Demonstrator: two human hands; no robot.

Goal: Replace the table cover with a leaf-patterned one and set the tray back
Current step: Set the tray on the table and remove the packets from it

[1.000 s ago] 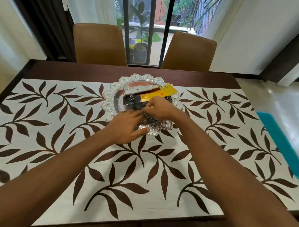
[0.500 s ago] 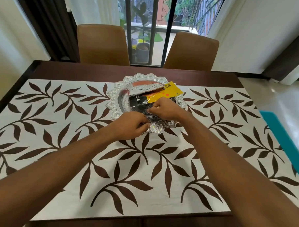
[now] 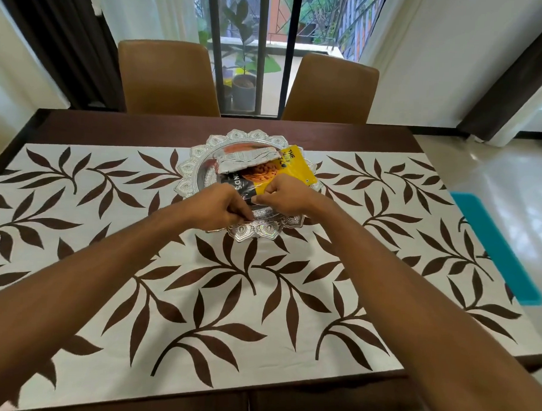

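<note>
The silver tray point(image 3: 262, 233) sits at the upper centre of the frame, on the leaf-patterned cover point(image 3: 228, 296) near its far edge. The left hand point(image 3: 220, 207) curls its fingers onto the tray's near rim. The right hand point(image 3: 284, 196) appears to pinch the yellow packet point(image 3: 293, 167). The 2 hands should probably nudge gently, so the cover stays unrucked.

A dark wooden dining table point(image 3: 111, 127) carries a leaf-patterned cover point(image 3: 258, 329), with a silver tray point(image 3: 188, 186) overlapping the cover's far edge.
</note>
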